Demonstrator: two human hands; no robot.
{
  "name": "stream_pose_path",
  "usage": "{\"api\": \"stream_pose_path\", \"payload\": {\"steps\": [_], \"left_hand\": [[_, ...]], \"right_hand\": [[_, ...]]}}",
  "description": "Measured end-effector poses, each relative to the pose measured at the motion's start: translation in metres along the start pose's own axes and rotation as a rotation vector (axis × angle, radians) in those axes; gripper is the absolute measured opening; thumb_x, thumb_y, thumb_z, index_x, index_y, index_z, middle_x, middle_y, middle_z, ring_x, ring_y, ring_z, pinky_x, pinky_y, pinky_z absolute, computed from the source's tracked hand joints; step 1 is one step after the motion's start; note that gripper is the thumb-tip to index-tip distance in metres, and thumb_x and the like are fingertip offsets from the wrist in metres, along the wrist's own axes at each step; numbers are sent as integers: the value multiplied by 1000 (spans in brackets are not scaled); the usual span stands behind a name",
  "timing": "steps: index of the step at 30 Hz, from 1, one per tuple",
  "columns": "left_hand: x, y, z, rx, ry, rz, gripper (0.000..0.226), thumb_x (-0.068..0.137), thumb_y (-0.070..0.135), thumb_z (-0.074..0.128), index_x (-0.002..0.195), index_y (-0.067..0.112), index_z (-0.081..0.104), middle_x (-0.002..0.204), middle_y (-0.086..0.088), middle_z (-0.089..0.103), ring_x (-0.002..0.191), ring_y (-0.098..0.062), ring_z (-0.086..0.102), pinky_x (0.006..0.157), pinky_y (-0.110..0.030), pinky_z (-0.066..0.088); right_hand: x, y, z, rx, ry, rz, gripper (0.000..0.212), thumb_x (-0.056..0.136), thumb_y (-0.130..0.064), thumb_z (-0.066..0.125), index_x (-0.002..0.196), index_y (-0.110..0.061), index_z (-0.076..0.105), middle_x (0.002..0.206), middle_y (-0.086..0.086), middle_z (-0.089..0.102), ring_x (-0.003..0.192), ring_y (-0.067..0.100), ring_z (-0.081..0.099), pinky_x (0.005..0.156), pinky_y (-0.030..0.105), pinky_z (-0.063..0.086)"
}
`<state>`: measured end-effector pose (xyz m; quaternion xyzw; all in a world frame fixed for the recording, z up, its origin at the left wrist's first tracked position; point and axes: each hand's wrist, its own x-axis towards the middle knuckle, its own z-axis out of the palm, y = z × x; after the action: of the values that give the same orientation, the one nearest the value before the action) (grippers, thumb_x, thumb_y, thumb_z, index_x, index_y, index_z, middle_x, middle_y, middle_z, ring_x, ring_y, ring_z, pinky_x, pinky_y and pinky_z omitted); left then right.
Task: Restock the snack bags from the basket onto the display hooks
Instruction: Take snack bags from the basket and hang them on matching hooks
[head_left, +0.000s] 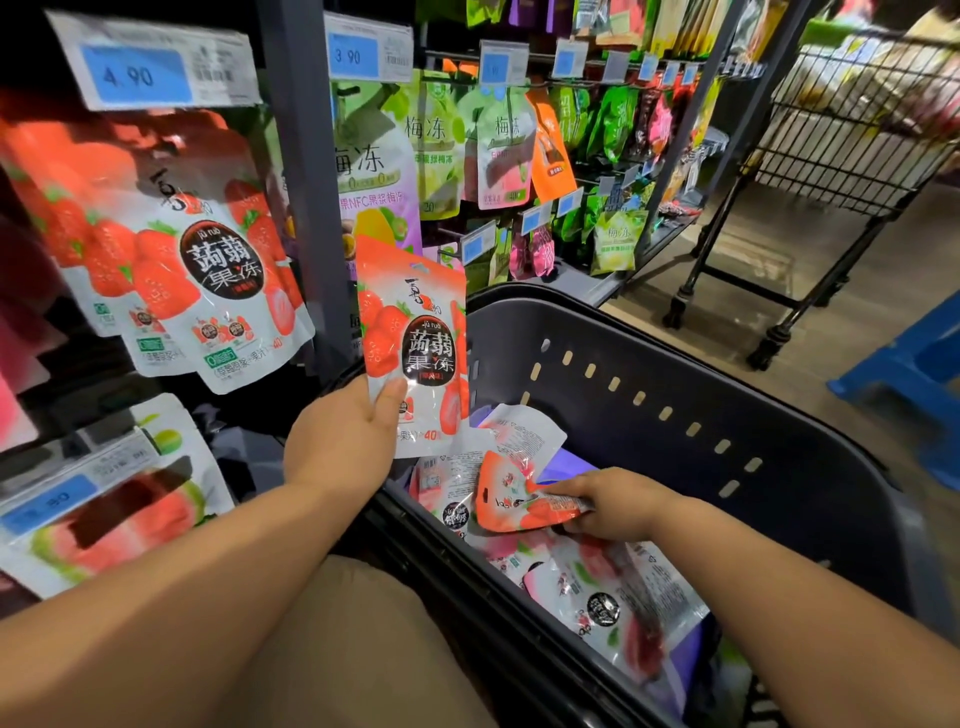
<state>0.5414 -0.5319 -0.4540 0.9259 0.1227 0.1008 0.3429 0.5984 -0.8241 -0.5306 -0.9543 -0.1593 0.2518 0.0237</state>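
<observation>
My left hand (347, 439) grips a strawberry jelly bag (413, 332) by its lower edge and holds it upright over the near-left corner of the dark basket (675, 374). Inside the basket my right hand (613, 501) pinches a second strawberry bag (511, 501), tilted and partly lifted off several more bags (608, 597) lying on the bottom. Matching strawberry bags (192, 260) hang from a display hook at the upper left, under a price tag reading 4.90 (140, 75).
A dark upright post (306, 171) separates the strawberry hook from rows of green and purple jelly bags (431, 140). Watermelon bags (119, 514) hang lower left. A wire trolley (841, 135) stands at the right, with a blue stool (914, 364) beside it.
</observation>
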Motion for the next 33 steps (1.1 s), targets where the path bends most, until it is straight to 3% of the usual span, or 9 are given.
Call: {"api": "stream_pose_path", "payload": {"steps": [4,8,15,21,25,29,31,33], "left_hand": [[0,-2,0,1,3,15,47,103,47,33,110,12,63,98,-13,66,85,-28,48,77,-38,42],[0,-2,0,-4,0,20,47,102,47,33,110,11,63,99,-14,66,92,-33,54,79,-39,43],[1,-3,1,-24,8,17,48,102,47,34,112,11,63,101,-14,68,97,-36,58,83,-41,46],[1,-2,1,-44,20,2,44,102,47,36,113,13,63,101,-12,67,99,-35,57,80,-38,43],[1,-1,0,-62,22,1,42,102,45,37,112,15,64,96,-8,64,97,-32,56,77,-35,39],[-1,-3,-3,-289,-5,-40,33,102,42,42,112,21,65,95,-1,62,97,-23,55,79,-29,34],[-5,-3,-8,-458,-4,-51,22,101,37,46,105,27,64,97,6,64,97,-15,54,82,-25,34],[-8,-2,-15,-539,11,-53,14,101,34,48,97,32,61,93,17,62,94,-8,53,81,-21,33]], "right_hand": [[-3,-1,-6,63,46,33,43,90,-49,63,131,-54,54,116,-12,68,104,12,63,91,28,50],[-4,-2,-14,104,95,51,25,92,-41,63,116,-43,70,101,-10,71,91,13,66,83,29,53],[-8,-10,-31,76,198,16,22,95,-33,62,113,-29,74,105,-7,54,95,16,58,78,26,44],[-13,-9,-40,267,265,116,14,92,-34,67,82,-33,75,84,-1,72,66,17,71,63,30,57],[-21,-12,-49,289,303,132,22,92,-37,66,71,-38,68,73,-5,73,64,13,70,65,28,56],[-30,-9,-64,289,435,165,12,94,-40,62,97,-41,74,91,-15,72,88,11,66,75,28,51],[-35,-3,-71,440,557,146,11,94,-36,65,89,-39,73,82,-13,69,85,14,64,81,32,53],[-45,-2,-78,677,683,62,23,92,-22,68,77,-39,73,70,-17,70,74,5,64,80,26,53]]}}
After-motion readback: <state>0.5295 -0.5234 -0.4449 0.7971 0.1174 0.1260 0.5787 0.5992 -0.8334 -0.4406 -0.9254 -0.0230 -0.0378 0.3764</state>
